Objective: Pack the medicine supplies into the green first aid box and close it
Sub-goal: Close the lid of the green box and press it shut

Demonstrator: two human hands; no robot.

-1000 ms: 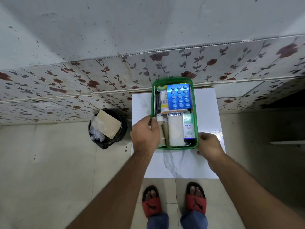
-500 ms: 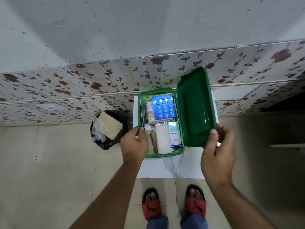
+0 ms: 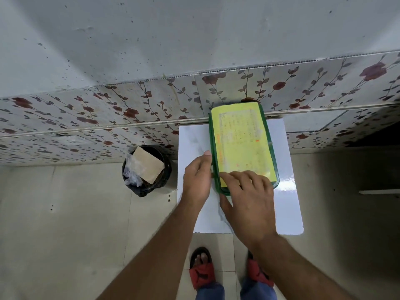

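Dim, even light; glare on the white table point(image 3: 287, 185) (wide-angle bending at the edges).

Both forearms bare, no sleeves, watch or rings visible; left hand point(image 3: 198, 180) and right hand point(image 3: 249, 204) bare too, w/ short nails. At bottom centre of frame, feet in open-toe slide sandals, black soles w/ red straps: left sandal point(image 3: 202, 270) shows a dark logo on the strap & toes poking out, right sandal point(image 3: 258, 274) partly hidden behind the right forearm. Blue trouser hems, prob. denim point(image 3: 211, 291), cut off by the bottom edge.
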